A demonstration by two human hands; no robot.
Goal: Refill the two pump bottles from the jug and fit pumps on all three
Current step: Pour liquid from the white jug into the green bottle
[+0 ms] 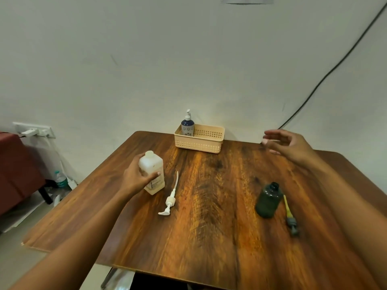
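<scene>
One plastic water bottle point(60, 179) is noted on the floor at far left, beyond the table edge; its label cannot be read.

On the wooden table point(209, 231) three containers and three pumps are counted. At left, one translucent white jug point(151, 164) is gripped by the left hand point(136, 177), with the thumb curled across its front face. A vertical line of dark print is seen on the jug's label but is not legible with certainty. Just right of the jug, one white pump point(170, 200) is laid flat, its tube pointed to the far side.

At the far edge, one beige perforated basket point(206, 143) is set against the wall. One blue-and-white pump bottle point(187, 127), patterned with flowers and fitted with a pump, is stood in its left end.

At near right, one dark green bottle point(268, 200) is stood with its neck uncapped. Just beside it on the right, one dark pump point(290, 217) with a yellow tube is laid flat.

The right hand point(288, 144) is held above the far right of the table, fingers spread wide, nothing held.

One black cable point(335, 66) is run down the wall at right.
</scene>
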